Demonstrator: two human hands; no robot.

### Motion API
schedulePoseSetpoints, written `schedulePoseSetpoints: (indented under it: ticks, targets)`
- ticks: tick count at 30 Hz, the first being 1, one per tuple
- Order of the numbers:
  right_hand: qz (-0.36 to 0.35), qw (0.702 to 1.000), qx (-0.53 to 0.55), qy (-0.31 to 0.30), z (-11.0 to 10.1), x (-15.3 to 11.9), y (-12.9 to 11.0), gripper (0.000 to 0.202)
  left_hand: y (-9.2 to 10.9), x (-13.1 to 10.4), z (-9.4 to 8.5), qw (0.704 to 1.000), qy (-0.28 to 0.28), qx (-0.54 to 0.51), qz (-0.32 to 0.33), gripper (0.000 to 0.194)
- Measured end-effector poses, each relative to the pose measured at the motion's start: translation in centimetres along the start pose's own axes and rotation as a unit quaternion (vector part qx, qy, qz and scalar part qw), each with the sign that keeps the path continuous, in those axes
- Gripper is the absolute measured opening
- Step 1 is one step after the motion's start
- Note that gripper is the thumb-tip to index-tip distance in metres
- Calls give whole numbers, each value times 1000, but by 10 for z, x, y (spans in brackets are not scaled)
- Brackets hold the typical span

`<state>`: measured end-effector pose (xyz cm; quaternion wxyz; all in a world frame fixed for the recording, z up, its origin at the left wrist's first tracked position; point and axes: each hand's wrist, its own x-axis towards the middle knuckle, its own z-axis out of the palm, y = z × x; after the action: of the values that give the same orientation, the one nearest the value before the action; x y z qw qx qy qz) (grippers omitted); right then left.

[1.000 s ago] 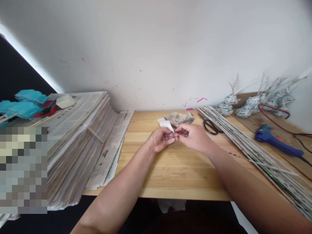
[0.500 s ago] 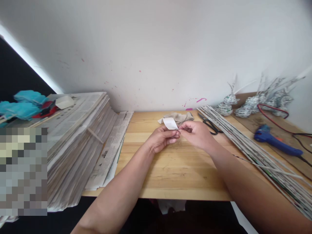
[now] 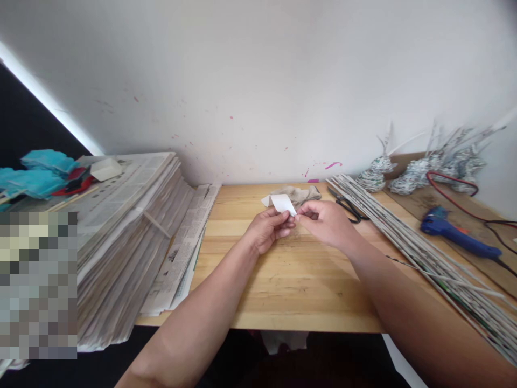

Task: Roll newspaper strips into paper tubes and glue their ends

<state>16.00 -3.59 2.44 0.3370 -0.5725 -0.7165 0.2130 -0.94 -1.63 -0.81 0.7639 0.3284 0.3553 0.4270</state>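
Over the middle of the wooden table, both hands meet at a small strip of white paper (image 3: 283, 203). My left hand (image 3: 270, 230) pinches its lower edge between thumb and fingers, the other fingers curled beneath. Fingertips of my right hand (image 3: 323, 220) close on the strip's lower right corner, which looks narrow or twisted there. The upper part of the paper stands up in a curve. Just behind it lies a crumpled beige cloth (image 3: 301, 195). Exactly how the paper is folded between the fingertips is hidden.
Stacked newspapers (image 3: 133, 231) rise on the left, with blue material (image 3: 44, 175) on top. To the right lie black-handled scissors (image 3: 352, 210), a bundle of rolled paper sticks (image 3: 404, 248), a blue glue gun (image 3: 456, 234) on cardboard, and several woven paper figures (image 3: 375, 175) by the wall.
The white paper has turned slightly between the fingers and its outline looks squarer. My left hand has shifted a little to the right; my right hand stays nearly in place.
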Motion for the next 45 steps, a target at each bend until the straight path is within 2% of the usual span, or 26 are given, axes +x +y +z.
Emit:
schedulePoseSetpoints:
  ticks: [7,12,15,19,23,33,37,41,45]
  targets:
    - [-14,999,-30,14,1,1,2,11,-6,-2,5,997,21,59,34,36]
    - [-8,999,-32,30,1,1,3,11,-5,-2,7,984,94,51,143,57]
    - [-2,999,-19,29,0,2,4,11,0,-2,6,973,84,101,189,53]
    - [6,1000,-11,17,-2,2,4,11,3,-2,4,958,35,183,217,33]
    - [14,1000,-8,7,-4,2,3,11,3,1,1,956,29,201,214,23]
    - [12,999,33,-19,-4,3,3,13,8,-2,-3,981,19,117,154,30]
    - [17,999,32,-24,-3,3,3,13,8,-2,-2,982,24,109,153,31]
    - [21,999,29,-26,-3,3,3,14,6,-2,0,982,45,95,158,35]
    - [21,999,24,-19,-3,3,4,15,4,1,1,985,96,45,135,46]
